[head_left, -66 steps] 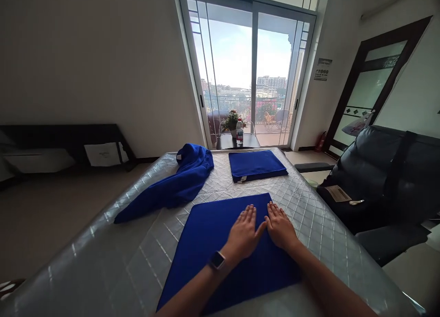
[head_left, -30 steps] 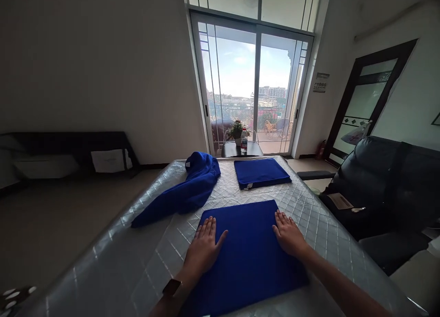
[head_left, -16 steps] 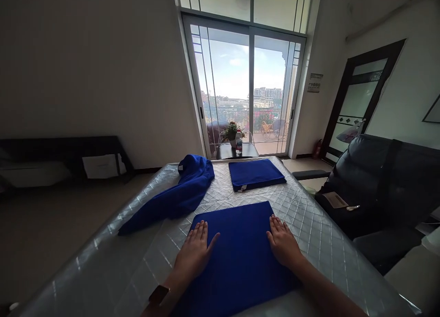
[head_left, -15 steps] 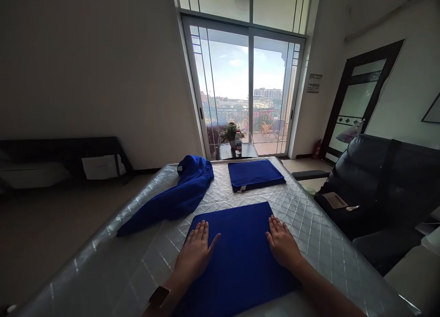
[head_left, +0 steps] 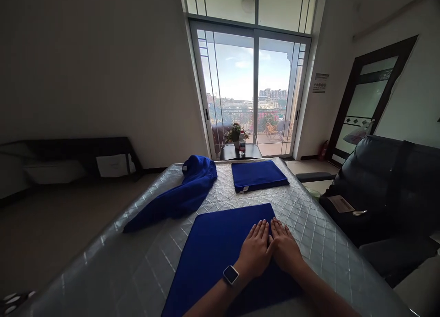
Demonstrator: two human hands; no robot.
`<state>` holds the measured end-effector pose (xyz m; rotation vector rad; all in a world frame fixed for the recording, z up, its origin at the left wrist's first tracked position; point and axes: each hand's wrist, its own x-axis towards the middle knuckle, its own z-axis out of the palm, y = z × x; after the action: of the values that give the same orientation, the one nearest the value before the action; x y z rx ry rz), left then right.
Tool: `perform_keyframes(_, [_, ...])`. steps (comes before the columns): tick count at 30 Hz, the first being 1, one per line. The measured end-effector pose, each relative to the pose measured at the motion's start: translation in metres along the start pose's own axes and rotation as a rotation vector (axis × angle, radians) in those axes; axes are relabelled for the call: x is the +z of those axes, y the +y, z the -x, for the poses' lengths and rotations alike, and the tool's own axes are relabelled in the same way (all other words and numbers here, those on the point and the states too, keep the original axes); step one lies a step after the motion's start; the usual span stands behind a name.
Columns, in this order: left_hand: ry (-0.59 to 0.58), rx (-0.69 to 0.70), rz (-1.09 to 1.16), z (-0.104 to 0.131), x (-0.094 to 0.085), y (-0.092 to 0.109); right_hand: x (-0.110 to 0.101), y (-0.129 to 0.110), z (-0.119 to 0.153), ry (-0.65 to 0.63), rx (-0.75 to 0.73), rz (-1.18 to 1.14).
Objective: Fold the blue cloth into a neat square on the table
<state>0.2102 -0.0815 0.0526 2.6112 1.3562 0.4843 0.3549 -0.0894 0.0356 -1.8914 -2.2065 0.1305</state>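
A flat blue cloth [head_left: 209,253], folded to a rough rectangle, lies close to me on the covered table. Both my hands rest on its right part, side by side and touching at the thumbs. My left hand [head_left: 256,248] lies flat, fingers stretched forward, with a watch [head_left: 230,275] on its wrist. Flat as well, my right hand [head_left: 284,246] is at the cloth's right edge. Neither holds anything. Beyond is a neatly folded blue cloth [head_left: 260,174] with a small white tag. A crumpled blue cloth [head_left: 175,193] lies to the left of it.
A silvery quilted cover [head_left: 144,257] spreads over the table. Past its far edge stand a potted plant [head_left: 236,132] and a bottle [head_left: 242,142] on a small dark table. On the right is a black armchair [head_left: 392,188] with a card [head_left: 341,204] on its seat.
My left hand has slid right across the cloth, from its left edge to beside my right hand. The right hand stays near the right edge. The view has shifted slightly left.
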Motion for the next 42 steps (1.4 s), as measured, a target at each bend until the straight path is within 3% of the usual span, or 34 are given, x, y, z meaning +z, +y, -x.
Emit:
perform_keyframes(4, [0.001, -0.041, -0.061, 0.024, -0.003, -0.032, -0.002, -0.002, -0.001, 0.019, 0.033, -0.057])
perform_keyframes(11, [0.026, -0.285, -0.198, 0.082, -0.03, -0.119, -0.008, -0.005, 0.0, -0.008, 0.049, -0.083])
perform_keyframes(14, [0.01, -0.363, -0.204, 0.099, -0.04, -0.136, -0.008, -0.005, 0.0, -0.018, 0.051, -0.069])
perform_keyframes(23, [0.046, -0.388, -0.209, 0.102, -0.042, -0.133, -0.005, -0.006, -0.001, -0.027, 0.056, -0.015])
perform_keyframes(32, [-0.035, -0.42, -0.186, 0.102, -0.054, -0.126, -0.018, -0.013, 0.004, -0.01, 0.044, 0.013])
perform_keyframes(42, [0.077, -0.373, -0.221, 0.103, -0.029, -0.143, -0.017, -0.012, 0.045, -0.034, 0.039, -0.012])
